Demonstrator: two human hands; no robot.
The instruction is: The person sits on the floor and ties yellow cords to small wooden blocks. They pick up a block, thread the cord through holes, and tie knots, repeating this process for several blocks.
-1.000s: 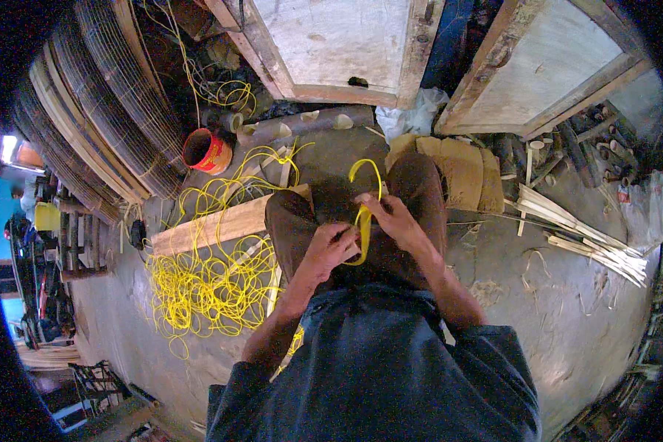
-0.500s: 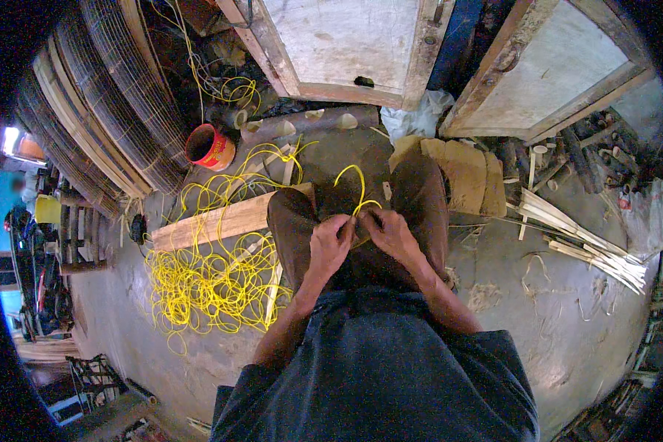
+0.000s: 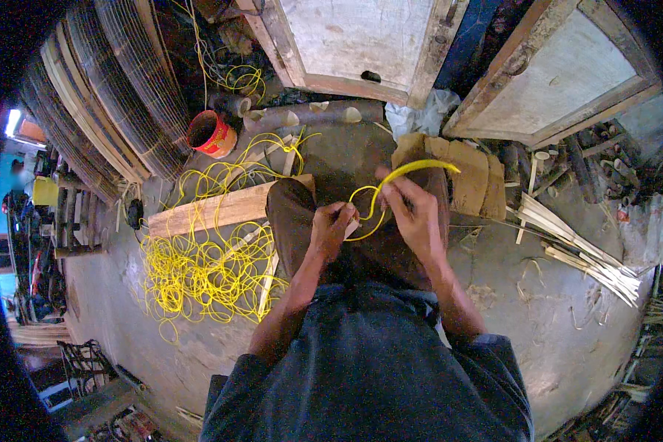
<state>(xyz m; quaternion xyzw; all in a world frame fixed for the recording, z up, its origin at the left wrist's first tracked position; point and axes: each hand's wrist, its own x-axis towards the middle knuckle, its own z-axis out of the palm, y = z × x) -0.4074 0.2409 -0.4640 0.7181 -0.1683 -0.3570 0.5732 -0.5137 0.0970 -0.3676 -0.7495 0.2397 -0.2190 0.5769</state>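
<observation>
Above my lap, my left hand (image 3: 333, 230) pinches a yellow plastic cord (image 3: 424, 164) between thumb and fingers. A small pale piece shows at those fingertips; I cannot make out what it is. My right hand (image 3: 414, 209), a little farther right and slightly blurred, is closed on the same cord. Between the hands the cord makes a loop, and its free end arches out to the right beyond my right knee. On the floor to my left lies a loose, tangled heap of the same yellow cord (image 3: 191, 283), apart from my hands.
A wooden plank (image 3: 221, 208) lies beside my left knee, under strands of cord. Farther off stand a red bucket (image 3: 215, 135) and rolled slatted mats (image 3: 125, 88). Cardboard (image 3: 464, 173) and pale wooden strips (image 3: 578, 239) lie to the right. Framed panels (image 3: 361, 44) lean at the back.
My right hand has moved up and away from my left, drawing the cord's end out to the right. My left hand has hardly moved. The loop between them has widened.
</observation>
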